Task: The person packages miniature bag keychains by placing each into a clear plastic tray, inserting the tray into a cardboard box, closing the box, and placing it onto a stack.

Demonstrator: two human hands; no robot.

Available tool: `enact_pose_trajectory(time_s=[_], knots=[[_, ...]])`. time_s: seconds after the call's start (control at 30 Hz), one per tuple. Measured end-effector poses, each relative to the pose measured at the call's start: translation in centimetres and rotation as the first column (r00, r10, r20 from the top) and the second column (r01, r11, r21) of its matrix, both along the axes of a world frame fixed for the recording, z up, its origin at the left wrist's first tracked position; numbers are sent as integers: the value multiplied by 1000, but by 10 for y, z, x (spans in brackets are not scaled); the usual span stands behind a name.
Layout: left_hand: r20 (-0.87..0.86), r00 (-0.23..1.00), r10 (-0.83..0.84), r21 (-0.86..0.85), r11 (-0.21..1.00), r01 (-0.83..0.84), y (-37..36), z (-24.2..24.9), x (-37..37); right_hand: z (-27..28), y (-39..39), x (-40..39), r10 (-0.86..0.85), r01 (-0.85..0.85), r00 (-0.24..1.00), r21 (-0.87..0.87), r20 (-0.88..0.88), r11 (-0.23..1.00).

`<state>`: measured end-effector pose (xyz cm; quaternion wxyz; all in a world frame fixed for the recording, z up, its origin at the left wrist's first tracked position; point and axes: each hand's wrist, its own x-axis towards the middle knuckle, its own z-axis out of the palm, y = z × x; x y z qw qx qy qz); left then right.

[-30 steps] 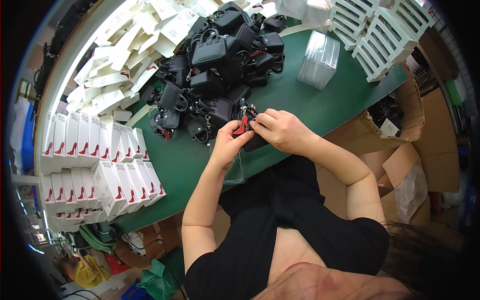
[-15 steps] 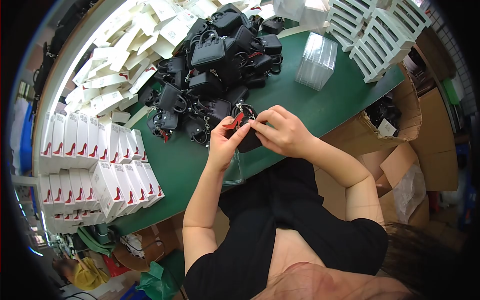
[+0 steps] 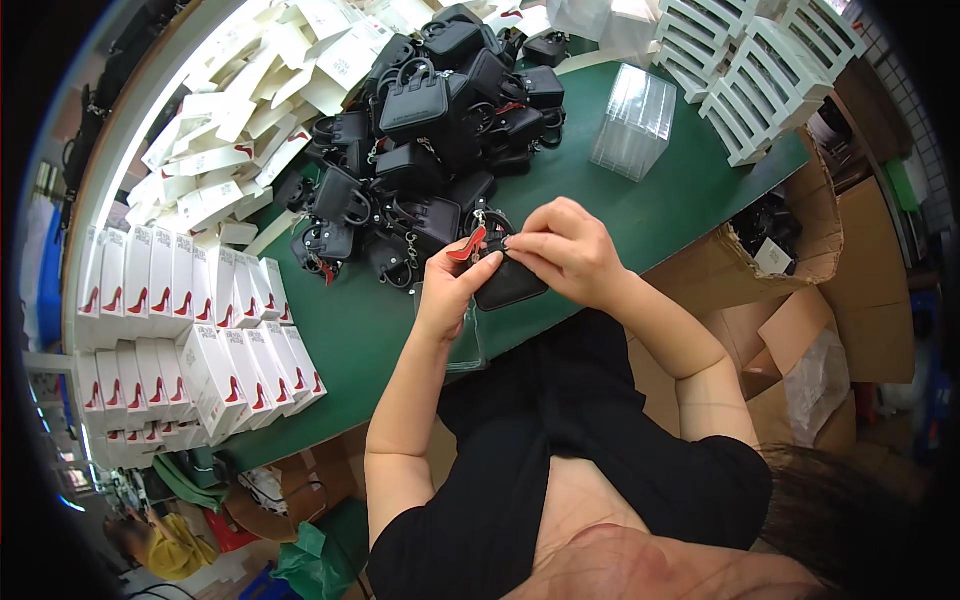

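Note:
A small black handbag with a metal clasp and a red high-heel charm is between my two hands, over the table's near edge. My left hand grips its left side, thumb across the front beside the charm. At the top of the bag, my right hand pinches a small part with thumb and forefinger; that part is too small to make out. Just beyond lies a heap of similar black mini handbags. Under my left wrist there is a clear plastic piece on the green table.
White boxes with red shoe prints stand in rows at left, with a pile of open white boxes behind. Clear plastic boxes and white slatted racks are at the far right. A cardboard carton sits beside the table.
My right hand has shifted slightly and its fingers are more bent, uncovering more of the bag's front. The left hand keeps its hold, almost still.

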<state>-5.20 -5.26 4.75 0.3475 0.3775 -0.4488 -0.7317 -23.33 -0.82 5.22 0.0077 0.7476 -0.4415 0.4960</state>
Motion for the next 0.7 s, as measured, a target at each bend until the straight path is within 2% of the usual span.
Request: enact_pose_trajectory(time_s=[0.03, 0.17, 0.2, 0.33, 0.53, 0.67, 0.7], knots=[[0, 1000, -2, -2, 1000, 2, -1, -1, 0, 0, -2, -1, -2, 2, 1000, -2, 0, 1000], [124, 983, -138, -349, 921, 173, -3, -14, 5, 1, -10, -3, 99, -138, 968, 158, 232, 978], [125, 982, -139, -348, 921, 174, -3, -14, 5, 2, -9, -2, 98, -137, 967, 158, 234, 978], [184, 976, -119, -475, 858, 194, -3, -13, 2, 10, 1, 3, -131, -199, 855, 551, 501, 810], [205, 977, -67, -518, 839, 167, 3, -9, -3, 6, 4, 1, -164, -212, 847, 605, 506, 768], [262, 964, -50, -535, 824, 188, 4, -10, 1, -2, 3, -12, 95, -312, 904, 492, 417, 813], [264, 963, -50, -533, 825, 189, 5, -10, 2, -3, 3, -14, 95, -314, 903, 492, 419, 812]])
